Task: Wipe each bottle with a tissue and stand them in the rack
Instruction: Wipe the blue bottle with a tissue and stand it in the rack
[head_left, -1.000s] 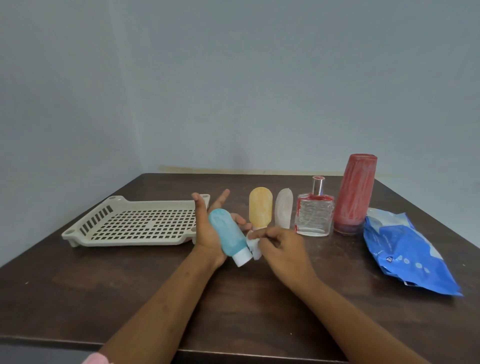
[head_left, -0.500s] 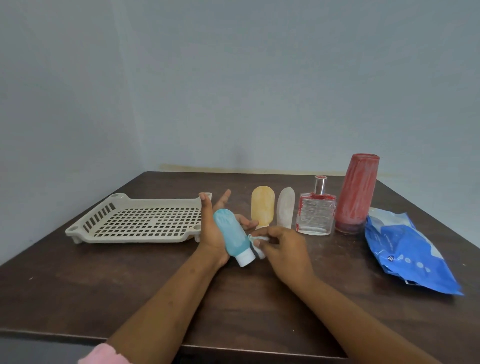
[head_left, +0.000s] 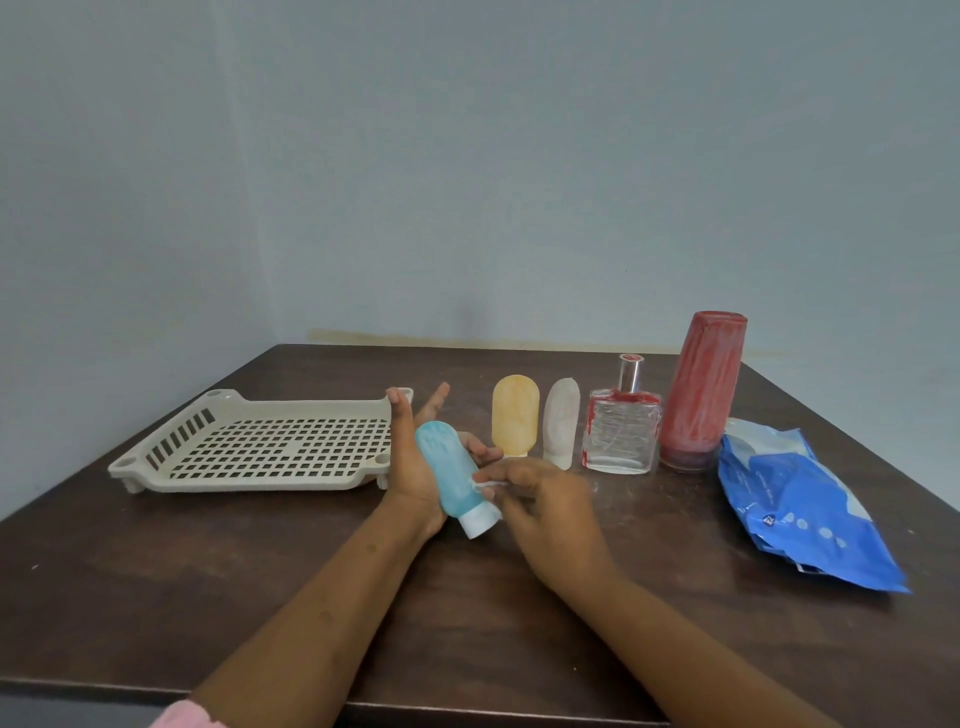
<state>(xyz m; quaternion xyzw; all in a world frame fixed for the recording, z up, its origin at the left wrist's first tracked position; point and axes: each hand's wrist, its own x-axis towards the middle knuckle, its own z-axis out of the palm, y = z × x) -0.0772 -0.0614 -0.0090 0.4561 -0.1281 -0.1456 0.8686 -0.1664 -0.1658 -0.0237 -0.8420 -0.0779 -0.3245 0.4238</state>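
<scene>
Blue bottle (head_left: 451, 474), white-smeared, cap down

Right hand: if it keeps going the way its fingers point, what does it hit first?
The right hand points up-left, pinching a tissue; it would press straight into the blue bottle held in the left hand. Contact looks near or made; blur hides it.

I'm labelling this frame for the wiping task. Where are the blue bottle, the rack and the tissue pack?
blue bottle (head_left: 448, 475), head view, middle of its body.
rack (head_left: 249, 482), head view, near front rim.
tissue pack (head_left: 800, 514), head view, centre of the blue wrapper.
</scene>
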